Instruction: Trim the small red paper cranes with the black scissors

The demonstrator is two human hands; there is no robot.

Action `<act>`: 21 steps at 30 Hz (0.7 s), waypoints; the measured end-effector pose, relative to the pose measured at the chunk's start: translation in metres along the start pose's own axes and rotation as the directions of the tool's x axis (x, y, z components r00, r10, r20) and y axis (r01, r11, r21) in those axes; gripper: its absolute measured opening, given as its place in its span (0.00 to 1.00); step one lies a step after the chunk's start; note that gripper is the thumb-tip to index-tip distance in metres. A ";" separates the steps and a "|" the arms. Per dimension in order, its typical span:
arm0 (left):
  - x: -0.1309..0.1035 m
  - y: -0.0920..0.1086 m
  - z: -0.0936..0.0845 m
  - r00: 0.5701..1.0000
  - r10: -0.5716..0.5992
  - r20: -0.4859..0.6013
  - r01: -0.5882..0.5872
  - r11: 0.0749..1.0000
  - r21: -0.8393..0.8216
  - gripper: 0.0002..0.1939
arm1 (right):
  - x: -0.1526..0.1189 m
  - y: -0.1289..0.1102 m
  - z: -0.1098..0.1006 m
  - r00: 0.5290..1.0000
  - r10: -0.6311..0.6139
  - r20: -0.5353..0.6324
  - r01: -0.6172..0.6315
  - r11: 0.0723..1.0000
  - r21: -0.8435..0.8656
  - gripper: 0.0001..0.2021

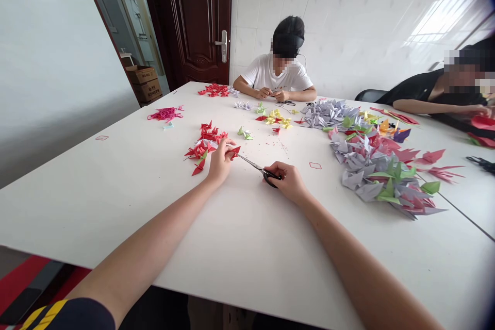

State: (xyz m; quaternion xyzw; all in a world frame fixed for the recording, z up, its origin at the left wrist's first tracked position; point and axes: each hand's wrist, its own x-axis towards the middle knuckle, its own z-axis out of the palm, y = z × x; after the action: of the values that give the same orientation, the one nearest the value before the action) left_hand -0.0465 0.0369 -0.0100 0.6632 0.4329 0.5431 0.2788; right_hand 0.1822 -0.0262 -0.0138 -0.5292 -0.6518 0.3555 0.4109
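Note:
My left hand (221, 161) pinches a small red folded paper crane (235, 151) above the white table. A pair of scissors (253, 164) with black handles is in my right hand (284, 178), fingers in the loops. The scissor blades point left and their tips reach the red crane; whether they touch the paper I cannot tell. Just left of my left hand lies a pile of red cranes (207, 136) with some white and green ones among them.
A large heap of grey, green and pink cranes (367, 165) covers the right side. Yellow cranes (275, 117), a green crane (245, 133) and a magenta bundle (165, 113) lie farther off. One person (284, 69) sits across the table (154, 175), another person (421, 87) at the right.

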 end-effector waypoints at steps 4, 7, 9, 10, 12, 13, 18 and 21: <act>0.000 0.000 0.000 1.000 -0.011 -0.010 0.010 1.000 -0.015 0.12 | 0.000 -0.001 0.000 1.000 -0.008 -0.001 0.008 1.000 0.018 0.11; 0.002 -0.001 0.001 0.999 -0.027 -0.029 0.025 0.998 -0.050 0.10 | 0.000 0.000 0.001 1.000 -0.014 -0.023 0.014 1.000 0.010 0.11; 0.003 -0.002 0.001 0.998 -0.051 -0.047 0.046 0.994 -0.095 0.08 | 0.000 0.000 0.002 0.999 -0.015 -0.042 0.015 1.000 0.000 0.11; 0.003 -0.003 0.001 0.996 -0.072 -0.054 0.064 0.990 -0.124 0.07 | 0.000 0.001 0.002 0.999 -0.014 -0.051 0.014 1.000 -0.004 0.11; 0.004 -0.004 0.001 0.992 -0.116 -0.057 0.103 0.976 -0.193 0.06 | 0.000 0.001 0.002 0.998 -0.014 -0.067 0.014 1.000 -0.002 0.11; 0.004 -0.004 0.002 0.990 -0.132 -0.054 0.117 0.967 -0.228 0.06 | 0.000 0.001 0.001 0.997 -0.015 -0.073 0.015 1.000 0.002 0.11; 0.004 -0.002 0.002 0.989 -0.133 -0.063 0.109 0.951 -0.288 0.08 | -0.001 -0.002 0.001 0.997 -0.028 -0.068 0.027 1.000 -0.008 0.11; 0.004 0.000 0.001 0.985 -0.149 -0.086 0.114 0.940 -0.321 0.08 | -0.001 -0.003 0.001 0.997 -0.033 -0.067 0.032 0.999 -0.015 0.11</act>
State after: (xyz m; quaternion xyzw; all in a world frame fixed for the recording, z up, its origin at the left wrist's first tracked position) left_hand -0.0457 0.0404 -0.0088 0.5490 0.3989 0.6208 0.3926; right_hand 0.1800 -0.0279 -0.0115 -0.5330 -0.6485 0.3262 0.4347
